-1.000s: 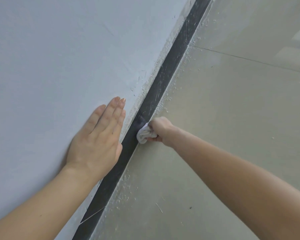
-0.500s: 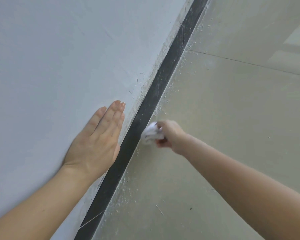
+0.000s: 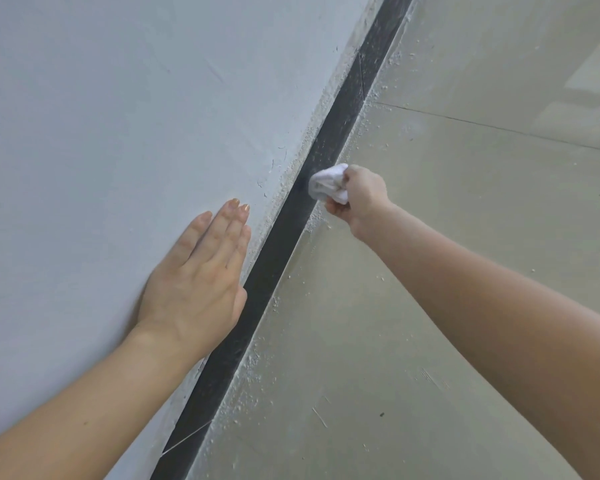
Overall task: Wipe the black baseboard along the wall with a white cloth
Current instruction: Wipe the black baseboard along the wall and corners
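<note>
A black baseboard (image 3: 267,285) runs diagonally from the bottom middle to the top right, between the wall and the floor. My right hand (image 3: 361,199) grips a bunched white cloth (image 3: 326,183) and presses it against the baseboard about halfway up the frame. White dust specks cover the strip beyond the cloth; the stretch nearer to me looks darker. My left hand (image 3: 196,282) lies flat on the wall just left of the baseboard, fingers together and extended, holding nothing.
The pale grey wall (image 3: 118,116) fills the left half. The beige tiled floor (image 3: 430,306) fills the right, with a grout line (image 3: 499,128) crossing it and white plaster crumbs (image 3: 253,365) strewn along the baseboard's foot.
My right hand has slid the cloth farther along the baseboard, away from me. My left hand has stayed flat on the wall.
</note>
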Action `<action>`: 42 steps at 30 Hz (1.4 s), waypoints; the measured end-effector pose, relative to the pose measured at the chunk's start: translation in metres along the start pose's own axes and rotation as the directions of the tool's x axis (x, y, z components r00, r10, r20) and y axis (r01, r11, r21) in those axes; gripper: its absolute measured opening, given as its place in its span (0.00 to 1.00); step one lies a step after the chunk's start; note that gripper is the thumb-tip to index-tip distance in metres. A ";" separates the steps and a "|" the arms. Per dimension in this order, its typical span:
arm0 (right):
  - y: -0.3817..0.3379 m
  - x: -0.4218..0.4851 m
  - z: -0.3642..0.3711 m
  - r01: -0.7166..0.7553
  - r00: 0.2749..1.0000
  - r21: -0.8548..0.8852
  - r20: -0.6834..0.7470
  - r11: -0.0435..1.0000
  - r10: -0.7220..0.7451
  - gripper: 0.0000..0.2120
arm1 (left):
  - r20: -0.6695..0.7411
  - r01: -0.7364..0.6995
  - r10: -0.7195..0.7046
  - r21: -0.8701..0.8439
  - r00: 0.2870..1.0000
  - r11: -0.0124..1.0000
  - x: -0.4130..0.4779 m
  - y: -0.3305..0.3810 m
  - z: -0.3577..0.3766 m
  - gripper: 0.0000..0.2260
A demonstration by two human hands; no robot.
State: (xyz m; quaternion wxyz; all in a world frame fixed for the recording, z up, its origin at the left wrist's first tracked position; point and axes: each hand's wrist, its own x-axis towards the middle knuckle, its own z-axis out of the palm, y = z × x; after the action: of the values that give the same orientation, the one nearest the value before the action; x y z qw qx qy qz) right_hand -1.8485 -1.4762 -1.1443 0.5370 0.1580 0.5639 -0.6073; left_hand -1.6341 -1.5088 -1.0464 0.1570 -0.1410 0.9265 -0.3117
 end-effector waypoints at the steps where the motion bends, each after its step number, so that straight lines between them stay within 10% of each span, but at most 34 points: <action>1: 0.008 -0.003 -0.003 0.001 1.000 -0.038 -0.022 0.999 -0.002 0.07 | 0.006 -0.004 0.004 0.003 1.000 1.000 0.000 0.000 0.000 0.28; 9: 0.082 -0.056 0.011 -0.077 0.904 -0.364 0.366 0.928 0.219 0.05 | 0.012 0.003 -0.003 0.003 1.000 1.000 0.005 0.001 -0.001 0.28; 15: 0.014 -0.016 0.011 0.045 0.987 0.000 0.154 0.999 -0.044 0.10 | 0.019 -0.023 0.022 0.084 1.000 0.996 0.006 -0.001 -0.001 0.27; 24: -0.027 -0.047 -0.016 0.058 0.994 -0.311 -0.073 0.949 -0.085 0.11 | 0.006 -0.046 0.046 -0.001 0.999 0.999 0.017 -0.002 -0.014 0.30; 42: -0.181 -0.115 0.026 0.302 0.933 -0.868 0.185 0.393 -0.309 0.11 | -0.076 -0.017 0.013 -0.050 0.997 0.999 0.109 -0.055 -0.086 0.28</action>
State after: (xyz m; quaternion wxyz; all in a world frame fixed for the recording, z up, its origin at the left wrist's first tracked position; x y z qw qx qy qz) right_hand -1.9452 -1.4822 -0.9508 0.4174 -0.2483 0.8167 -0.3116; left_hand -1.7568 -1.5442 -0.9689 0.1205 -0.1262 0.9403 -0.2922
